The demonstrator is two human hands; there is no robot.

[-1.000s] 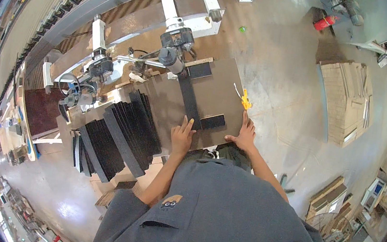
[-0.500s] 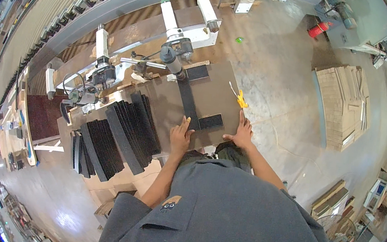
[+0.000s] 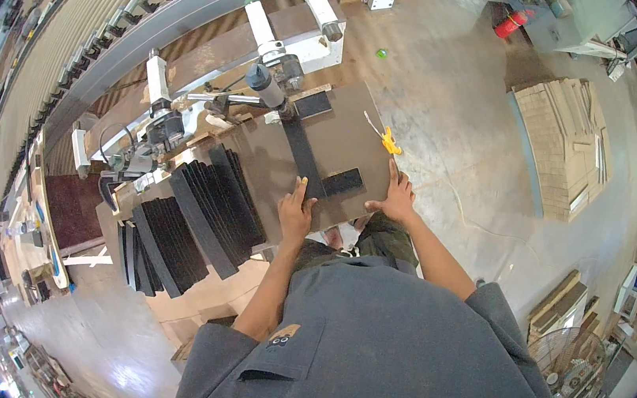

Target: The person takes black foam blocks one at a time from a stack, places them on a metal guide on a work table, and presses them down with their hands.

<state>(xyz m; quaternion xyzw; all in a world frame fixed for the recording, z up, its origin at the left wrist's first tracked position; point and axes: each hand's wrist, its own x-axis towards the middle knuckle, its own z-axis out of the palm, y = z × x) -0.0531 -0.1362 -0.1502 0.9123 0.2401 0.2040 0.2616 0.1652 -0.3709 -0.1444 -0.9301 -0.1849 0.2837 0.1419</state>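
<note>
A long black strip (image 3: 302, 151) lies on a brown board (image 3: 360, 117), its far end under a grey cylindrical machine head (image 3: 266, 85). My left hand (image 3: 295, 216) is at the strip's near end, index finger stretched along it and thumb out to the side. A short black block (image 3: 343, 182) sits against the strip's right side. Over the board's right edge rests my right hand (image 3: 395, 200), thumb and fingers spread, grasping nothing. A yellow-handled tool (image 3: 392, 140) lies just beyond its fingertips. Another short black piece (image 3: 314, 105) is near the machine head.
Rows of black strips (image 3: 214, 210) lean on the left of the work surface. White machine arms (image 3: 260, 25) stand at the back. A stack of tan panels (image 3: 560, 145) is on the floor to the right, with a red fire extinguisher (image 3: 511, 24) behind and a fan (image 3: 573, 361) nearer.
The whole view has shifted slightly. Both hands keep nearly the same places and poses on the board, and the strip and block look unmoved relative to it.
</note>
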